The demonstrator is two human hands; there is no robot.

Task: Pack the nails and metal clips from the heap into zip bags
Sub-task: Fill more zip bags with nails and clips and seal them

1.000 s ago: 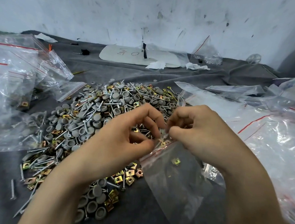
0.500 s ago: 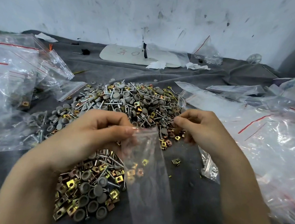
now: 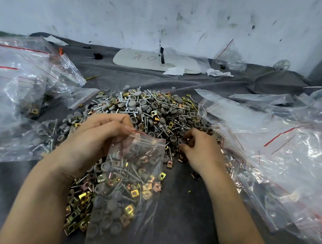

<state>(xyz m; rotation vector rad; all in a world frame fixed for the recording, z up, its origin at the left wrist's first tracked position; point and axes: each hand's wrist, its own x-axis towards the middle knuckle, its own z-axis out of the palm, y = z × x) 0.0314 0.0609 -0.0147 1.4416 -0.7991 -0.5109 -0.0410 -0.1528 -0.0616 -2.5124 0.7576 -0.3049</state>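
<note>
One limp, slippery-looking zip bag (image 3: 132, 177) is pinched at its mouth by left hand (image 3: 97, 136), clips (image 3: 188, 141) by right hand (image 3: 198, 149).

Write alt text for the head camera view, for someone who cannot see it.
A person's left hand holds a clear zip bag by its top corner above a heap of nails, grey caps and metal clips on grey cloth, while the right hand pinches a clip at the heap's edge. More zip bags lie on both sides.
</note>
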